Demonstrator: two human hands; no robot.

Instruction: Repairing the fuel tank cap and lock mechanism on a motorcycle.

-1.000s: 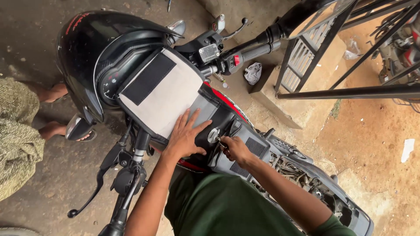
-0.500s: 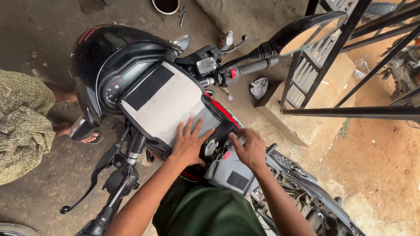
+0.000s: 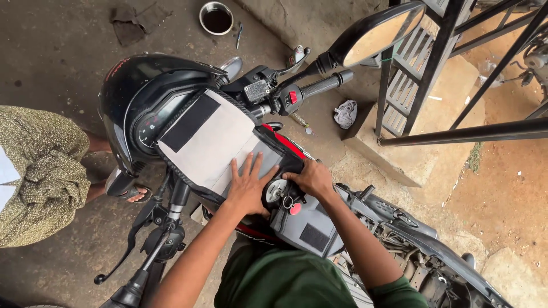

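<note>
I look down on a motorcycle [image 3: 411,239] from the seat side. A grey fabric tank cover [image 3: 211,142] with a black patch is folded open over the fuel tank. My left hand [image 3: 248,185] lies flat on the cover with fingers spread, just left of the round fuel cap [image 3: 277,191]. My right hand [image 3: 311,178] grips the edge of the cover at the cap, above a red key tag [image 3: 295,209]. A black helmet [image 3: 137,91] sits over the instrument panel.
Another person in a patterned garment [image 3: 40,177] squats at the left, a sandalled foot [image 3: 134,194] near the front fork. A metal bowl [image 3: 216,17] and a rag [image 3: 131,20] lie on the concrete. A black metal frame [image 3: 445,74] and mirror [image 3: 377,33] stand at the right.
The view has shifted, so the bike sits lower and the bowl shows. My right hand moved from the grey side bag up to the fuel cap. My left hand stays flat on the cover.
</note>
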